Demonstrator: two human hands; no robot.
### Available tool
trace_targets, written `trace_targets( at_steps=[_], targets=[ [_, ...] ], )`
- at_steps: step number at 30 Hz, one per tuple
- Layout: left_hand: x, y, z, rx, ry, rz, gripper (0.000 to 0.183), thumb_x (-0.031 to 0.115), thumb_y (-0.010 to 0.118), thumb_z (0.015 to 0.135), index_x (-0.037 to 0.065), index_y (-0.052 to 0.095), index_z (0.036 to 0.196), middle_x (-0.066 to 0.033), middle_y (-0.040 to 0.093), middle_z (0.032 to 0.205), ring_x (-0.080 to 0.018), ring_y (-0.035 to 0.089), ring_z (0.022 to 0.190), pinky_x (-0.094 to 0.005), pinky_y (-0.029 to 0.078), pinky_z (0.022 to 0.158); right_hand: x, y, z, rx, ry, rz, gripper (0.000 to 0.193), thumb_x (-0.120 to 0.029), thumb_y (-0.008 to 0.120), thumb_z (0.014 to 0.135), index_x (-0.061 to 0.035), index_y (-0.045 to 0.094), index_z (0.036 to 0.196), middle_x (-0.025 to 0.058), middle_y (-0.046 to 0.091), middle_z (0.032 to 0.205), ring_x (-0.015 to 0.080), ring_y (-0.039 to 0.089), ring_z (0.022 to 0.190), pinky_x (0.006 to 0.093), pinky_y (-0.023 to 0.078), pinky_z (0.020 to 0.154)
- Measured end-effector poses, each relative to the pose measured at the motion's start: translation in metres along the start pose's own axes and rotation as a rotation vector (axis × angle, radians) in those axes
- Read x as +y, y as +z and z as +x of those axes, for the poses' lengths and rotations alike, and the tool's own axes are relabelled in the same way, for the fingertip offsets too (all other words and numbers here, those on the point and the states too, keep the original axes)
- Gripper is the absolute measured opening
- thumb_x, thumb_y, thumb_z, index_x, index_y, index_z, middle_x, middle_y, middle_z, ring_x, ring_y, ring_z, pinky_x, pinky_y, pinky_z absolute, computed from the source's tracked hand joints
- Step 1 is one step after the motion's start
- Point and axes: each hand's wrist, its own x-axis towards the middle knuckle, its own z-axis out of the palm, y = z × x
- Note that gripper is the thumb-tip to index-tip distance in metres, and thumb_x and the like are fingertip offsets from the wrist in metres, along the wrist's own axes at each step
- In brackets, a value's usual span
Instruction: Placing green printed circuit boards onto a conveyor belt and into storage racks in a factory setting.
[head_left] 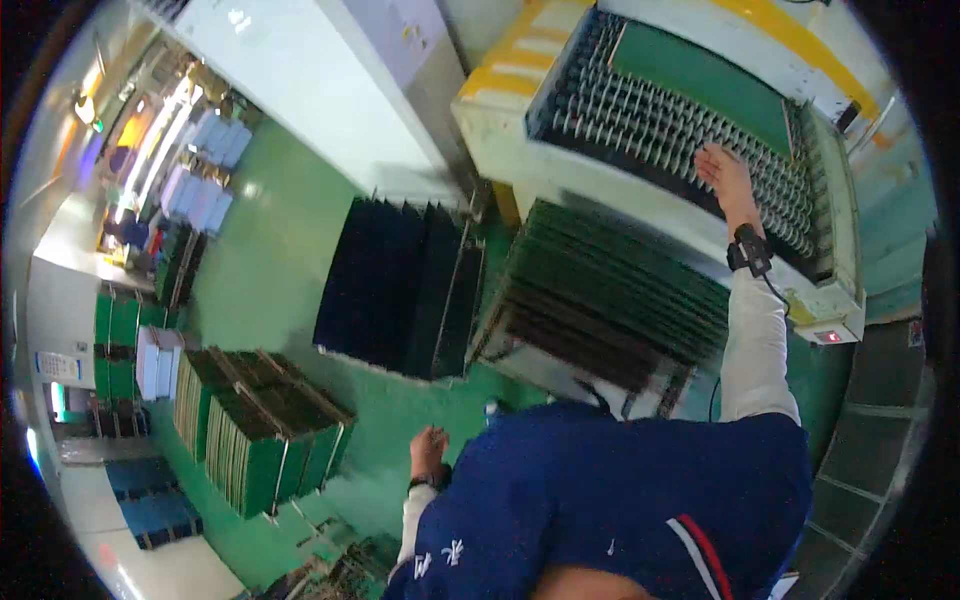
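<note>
My right hand (724, 172) reaches forward with the arm stretched out, and rests flat on the black roller conveyor (660, 130) of a white machine, just below a green board (700, 75) lying on the rollers. Its fingers look spread and hold nothing. A black band sits on that wrist. My left hand (429, 449) hangs low beside my blue shirt, fingers loosely curled, with nothing visible in it. A rack of upright green boards (610, 290) stands between me and the machine.
A rack of dark panels (400, 285) stands left of the green-board rack. More racks of green boards (260, 430) stand at the lower left on the green floor. White cabinets (310, 70) line the upper left. A red light (832, 337) glows on the machine's corner.
</note>
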Motion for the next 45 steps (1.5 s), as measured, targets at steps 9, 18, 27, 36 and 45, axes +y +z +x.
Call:
trace_targets(
  at_steps=[9, 18, 27, 36, 45],
  targets=[
    [-0.04, 0.005, 0.019, 0.033, -0.637, -1.168, 0.041, 0.021, 0.056, 0.086, 0.0, 0.043, 0.12, -0.0188, 0.054, 0.116, -0.0311, 0.06, 0.089, -0.0364, 0.05, 0.066, 0.019, 0.083, -0.212, -0.275, 0.149, -0.297, 0.026, -0.027, 0.053, 0.089, -0.0052, 0.06, 0.101, 0.0077, 0.064, 0.089, 0.0145, 0.061, 0.076, 0.0267, 0.049, 0.069],
    [-0.076, -0.015, 0.02, -0.015, -0.64, -1.136, 0.037, 0.019, 0.054, 0.088, -0.002, 0.044, 0.116, -0.0177, 0.057, 0.106, -0.0295, 0.062, 0.08, -0.0336, 0.051, 0.057, 0.08, 0.123, -0.345, -0.514, 0.142, -0.573, 0.026, -0.021, 0.055, 0.087, -0.0021, 0.059, 0.104, 0.0091, 0.064, 0.088, 0.0145, 0.062, 0.077, 0.0269, 0.049, 0.068],
    [-0.178, -0.012, 0.001, -0.054, -0.442, -1.037, 0.034, 0.017, 0.055, 0.087, -0.001, 0.046, 0.113, -0.0177, 0.058, 0.105, -0.0314, 0.063, 0.079, -0.0348, 0.052, 0.056, 0.095, 0.142, -0.419, -0.397, -0.439, -1.086, 0.029, -0.012, 0.062, 0.077, -0.0045, 0.058, 0.105, 0.0145, 0.059, 0.103, 0.0303, 0.055, 0.095, 0.0385, 0.044, 0.083],
    [-0.169, -0.042, -0.012, -0.072, -0.677, -1.11, 0.03, 0.018, 0.055, 0.086, 0.003, 0.046, 0.111, -0.0158, 0.058, 0.106, -0.0323, 0.062, 0.079, -0.0383, 0.052, 0.06, 0.114, 0.158, -0.448, -0.243, -0.475, -1.171, 0.038, -0.009, 0.063, 0.072, -0.0066, 0.055, 0.109, 0.0128, 0.054, 0.102, 0.0325, 0.05, 0.098, 0.0409, 0.041, 0.085],
    [-0.17, -0.065, -0.029, 0.038, -0.656, -1.067, 0.034, 0.018, 0.053, 0.086, 0.002, 0.05, 0.115, -0.0137, 0.061, 0.098, -0.0237, 0.062, 0.075, -0.0315, 0.05, 0.057, 0.132, 0.155, -0.439, -0.299, -0.534, -1.312, 0.026, -0.01, 0.061, 0.076, -0.0046, 0.057, 0.101, 0.0134, 0.057, 0.097, 0.0328, 0.051, 0.096, 0.0404, 0.04, 0.085]
  ],
)
